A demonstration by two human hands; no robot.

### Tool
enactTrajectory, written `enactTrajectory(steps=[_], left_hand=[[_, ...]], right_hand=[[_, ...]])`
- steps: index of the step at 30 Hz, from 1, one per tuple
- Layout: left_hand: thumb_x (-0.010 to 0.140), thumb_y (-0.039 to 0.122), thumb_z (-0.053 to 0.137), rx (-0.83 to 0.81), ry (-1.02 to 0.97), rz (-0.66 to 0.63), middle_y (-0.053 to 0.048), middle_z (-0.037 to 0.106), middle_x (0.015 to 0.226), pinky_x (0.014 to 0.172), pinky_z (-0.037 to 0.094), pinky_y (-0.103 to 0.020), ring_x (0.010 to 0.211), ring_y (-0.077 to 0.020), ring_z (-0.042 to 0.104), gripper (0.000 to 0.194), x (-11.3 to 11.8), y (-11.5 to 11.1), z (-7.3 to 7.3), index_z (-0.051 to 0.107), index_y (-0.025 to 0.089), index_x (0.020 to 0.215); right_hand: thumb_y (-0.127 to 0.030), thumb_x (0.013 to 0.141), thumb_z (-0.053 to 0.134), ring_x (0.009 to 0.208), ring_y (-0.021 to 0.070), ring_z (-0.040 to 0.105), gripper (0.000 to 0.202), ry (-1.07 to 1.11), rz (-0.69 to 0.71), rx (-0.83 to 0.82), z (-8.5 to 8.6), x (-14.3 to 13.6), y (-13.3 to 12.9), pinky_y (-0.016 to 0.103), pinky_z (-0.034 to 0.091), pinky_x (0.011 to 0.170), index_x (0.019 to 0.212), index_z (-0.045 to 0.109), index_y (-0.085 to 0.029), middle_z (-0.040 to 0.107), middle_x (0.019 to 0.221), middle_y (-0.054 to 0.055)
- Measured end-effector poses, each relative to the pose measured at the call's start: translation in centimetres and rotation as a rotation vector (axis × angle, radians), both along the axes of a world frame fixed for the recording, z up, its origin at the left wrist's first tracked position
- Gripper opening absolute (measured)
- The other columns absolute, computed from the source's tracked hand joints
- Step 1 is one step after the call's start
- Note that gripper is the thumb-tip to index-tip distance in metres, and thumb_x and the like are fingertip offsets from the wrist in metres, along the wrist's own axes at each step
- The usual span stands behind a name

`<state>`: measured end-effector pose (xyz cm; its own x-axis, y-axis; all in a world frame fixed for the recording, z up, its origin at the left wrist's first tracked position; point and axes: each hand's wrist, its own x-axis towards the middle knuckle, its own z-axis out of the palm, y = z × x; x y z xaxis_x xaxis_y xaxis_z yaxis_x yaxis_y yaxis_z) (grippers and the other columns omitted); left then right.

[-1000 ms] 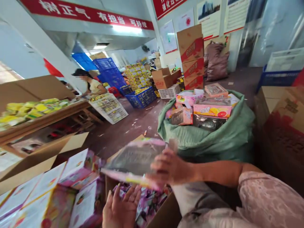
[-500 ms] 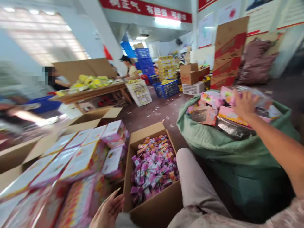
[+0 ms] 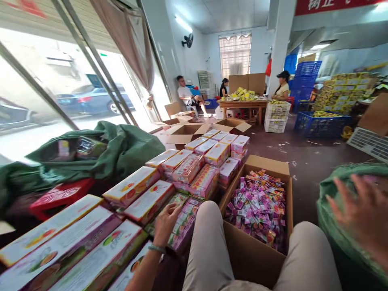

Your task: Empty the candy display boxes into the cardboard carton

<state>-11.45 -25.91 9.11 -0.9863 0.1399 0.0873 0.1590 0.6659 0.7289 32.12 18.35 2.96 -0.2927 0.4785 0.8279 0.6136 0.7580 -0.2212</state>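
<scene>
My left hand (image 3: 166, 221), with a bracelet at its wrist, rests on wrapped packs with green and pink print (image 3: 186, 220); its fingers are bent together, and what they may hold is too small to make out. My right hand (image 3: 357, 206) is raised at the right edge, blurred, fingers spread and holding nothing, over a green sack (image 3: 329, 198). Between my knees and the packs, an open carton (image 3: 266, 161) is filled with small purple and orange packets (image 3: 257, 206). Rows of white-topped boxes (image 3: 148, 202) stretch across the left and centre.
Open cartons (image 3: 184, 131) stand beyond the boxes. At the left lie a green sack (image 3: 130, 145) and a red stool (image 3: 63, 194). People sit around a wooden table (image 3: 242, 104) at the back, near a blue crate (image 3: 321, 123).
The view has swung left. My right hand has come off the pink packs in the sack and opened. My left hand has moved from beside the carton onto the wrapped packs.
</scene>
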Motion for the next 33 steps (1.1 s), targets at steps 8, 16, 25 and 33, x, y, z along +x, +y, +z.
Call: enactTrajectory(steps=[8, 16, 25, 33], left_hand=[[0.095, 0.053, 0.055, -0.889, -0.171, 0.083, -0.024, 0.078, 0.111, 0.089, 0.052, -0.042, 0.112, -0.0400, 0.072, 0.047, 1.6, -14.2, -3.0, 0.075, 0.014, 0.111], [0.084, 0.067, 0.077, -1.081, -0.233, 0.012, -0.032, 0.049, 0.154, 0.112, 0.042, -0.057, 0.142, -0.0483, 0.046, 0.107, 4.7, -18.7, -8.4, 0.036, 0.016, 0.169], [0.070, 0.038, 0.090, -1.055, -0.374, -0.086, -0.039, 0.050, 0.152, 0.112, 0.039, -0.056, 0.142, -0.0542, 0.045, 0.121, 1.7, -19.0, -6.5, 0.030, 0.000, 0.168], [0.071, 0.043, 0.084, -0.432, -0.185, 0.134, -0.003, 0.076, 0.099, 0.094, 0.049, -0.033, 0.102, -0.0262, 0.067, 0.093, 3.3, -19.9, -2.9, 0.060, 0.011, 0.155]], right_hand=[[-0.037, 0.099, 0.063, 0.129, 0.0447, 0.057, 0.040, -0.311, 0.382, -0.048, -12.8, -11.5, -6.7, 0.061, 0.058, 0.095, 0.132, 0.072, -0.017, 0.060, 0.145, 0.025], [-0.045, 0.102, 0.058, 0.128, 0.0431, 0.057, 0.043, -0.428, 0.561, -0.197, -15.4, -11.0, -5.7, 0.061, 0.053, 0.102, 0.126, 0.075, -0.013, 0.063, 0.142, 0.025], [-0.041, 0.101, 0.061, 0.125, 0.0462, 0.057, 0.037, -0.420, 0.595, -0.255, -14.8, -10.6, -6.2, 0.060, 0.051, 0.095, 0.123, 0.077, -0.017, 0.063, 0.140, 0.028], [-0.043, 0.103, 0.058, 0.113, 0.0390, 0.066, 0.032, -0.331, 0.668, -0.246, -14.0, -11.9, -6.4, 0.055, 0.052, 0.099, 0.109, 0.079, -0.019, 0.072, 0.125, 0.023]])
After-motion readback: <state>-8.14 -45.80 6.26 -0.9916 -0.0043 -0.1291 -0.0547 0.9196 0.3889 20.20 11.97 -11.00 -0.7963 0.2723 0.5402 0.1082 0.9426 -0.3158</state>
